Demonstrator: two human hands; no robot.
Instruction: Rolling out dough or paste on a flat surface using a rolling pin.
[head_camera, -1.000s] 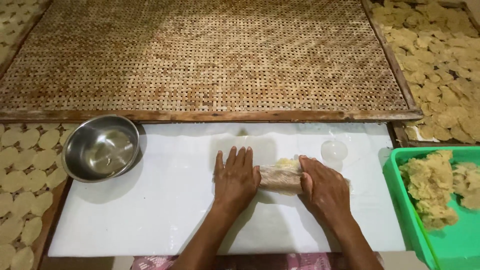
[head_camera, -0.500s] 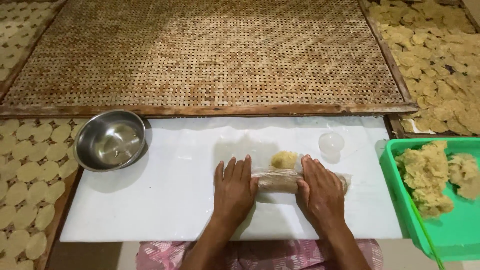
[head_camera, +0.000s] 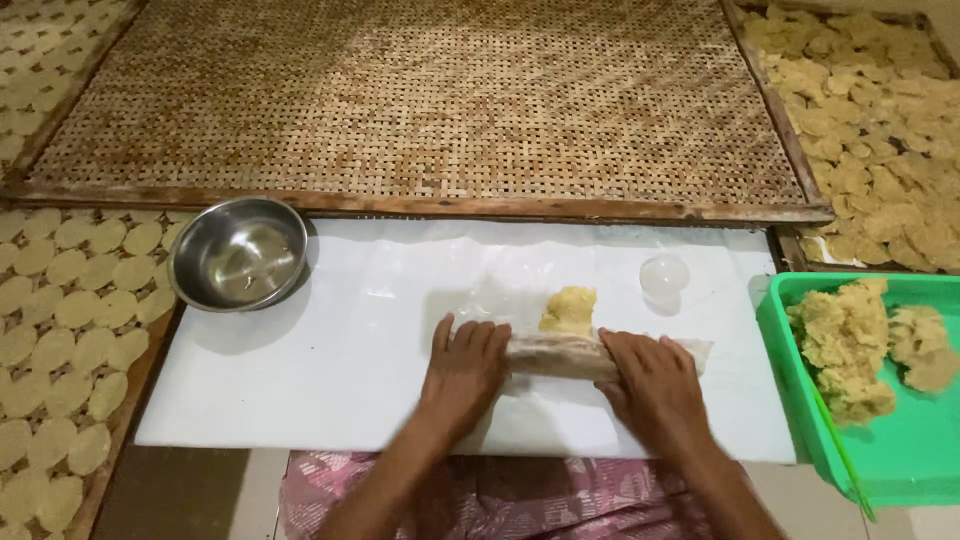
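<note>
The left hand (head_camera: 462, 368) and the right hand (head_camera: 655, 385) lie flat, fingers straight, pressing on each end of a rolling pin (head_camera: 560, 357) on the white board (head_camera: 330, 360). A soft yellow dough lump (head_camera: 570, 308) sits just past it, under thin plastic. It looks squishy and sticky, so push gently from the ends.

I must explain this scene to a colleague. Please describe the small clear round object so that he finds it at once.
Start at the white board. Near its far right corner, between the green tray and the dough lump, sits the clear disc. Unlike the steel bowl, it is small and see-through.
</note>
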